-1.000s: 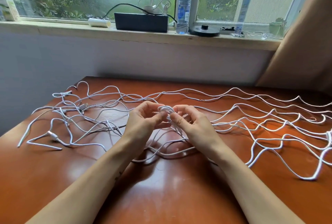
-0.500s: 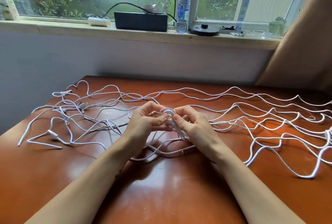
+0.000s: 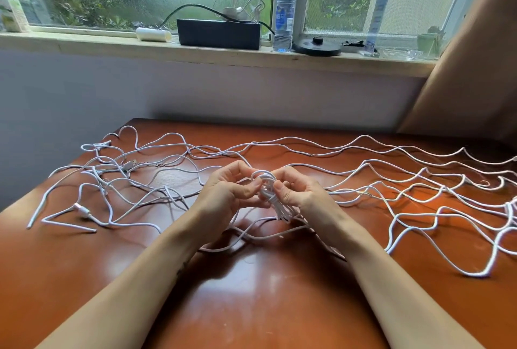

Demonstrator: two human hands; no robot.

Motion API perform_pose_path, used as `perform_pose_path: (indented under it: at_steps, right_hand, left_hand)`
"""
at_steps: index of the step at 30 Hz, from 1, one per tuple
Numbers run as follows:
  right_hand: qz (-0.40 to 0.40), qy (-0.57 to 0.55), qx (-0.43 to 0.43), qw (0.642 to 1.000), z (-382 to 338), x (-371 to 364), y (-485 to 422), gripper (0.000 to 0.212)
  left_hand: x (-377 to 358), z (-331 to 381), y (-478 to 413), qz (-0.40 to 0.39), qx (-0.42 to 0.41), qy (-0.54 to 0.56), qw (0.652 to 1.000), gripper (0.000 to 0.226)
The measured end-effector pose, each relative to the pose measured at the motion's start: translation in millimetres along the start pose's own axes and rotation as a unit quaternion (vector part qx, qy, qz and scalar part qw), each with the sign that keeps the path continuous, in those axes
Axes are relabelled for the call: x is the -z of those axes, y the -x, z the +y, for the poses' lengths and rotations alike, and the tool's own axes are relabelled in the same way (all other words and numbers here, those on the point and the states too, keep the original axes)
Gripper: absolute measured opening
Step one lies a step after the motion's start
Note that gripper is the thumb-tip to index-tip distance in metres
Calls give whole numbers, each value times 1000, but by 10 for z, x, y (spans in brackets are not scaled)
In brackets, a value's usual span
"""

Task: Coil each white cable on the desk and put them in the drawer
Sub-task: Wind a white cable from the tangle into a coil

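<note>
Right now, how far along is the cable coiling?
Done: nothing visibly; no finished coil lies set aside. In hand: the left hand and right hand pinch a small coil of one white cable. Left: the loose cables spread across the desk, then stowing all.

No word or number is legible anywhere. On the windowsill (image 3: pixel 112 46), well beyond both hands, the water bottle (image 3: pixel 284 10) wears a blue label whose pale characters are too small to read. The carton (image 3: pixel 12 14), far off past the left hand (image 3: pixel 223 194), shows only blurred green print. The blue strip (image 3: pixel 376 21) against the window, beyond the right hand (image 3: pixel 300 194), has faint illegible marks.
</note>
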State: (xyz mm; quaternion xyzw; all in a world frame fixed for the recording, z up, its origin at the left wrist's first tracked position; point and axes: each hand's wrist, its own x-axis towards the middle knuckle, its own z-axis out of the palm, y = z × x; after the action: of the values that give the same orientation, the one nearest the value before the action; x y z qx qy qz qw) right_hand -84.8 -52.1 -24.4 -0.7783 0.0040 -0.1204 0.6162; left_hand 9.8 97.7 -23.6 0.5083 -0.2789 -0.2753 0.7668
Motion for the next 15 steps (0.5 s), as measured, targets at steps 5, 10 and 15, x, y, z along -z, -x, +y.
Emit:
perform_pose_path:
  at_steps: [5,10,15]
  right_hand:
    - [-20,-25,-17,999,16,21,15,14]
    - [-24,-34,-27,999,18,41,25,16]
    - [-13,-48,-30,998,-8,12,41,16]
  left_hand:
    - [7,-5,3,-2,-2,-12,1000,14]
    - [12,3,6,-9,9,-11,1000,19]
    - [26,7,-12,3,16,-19,1000,23]
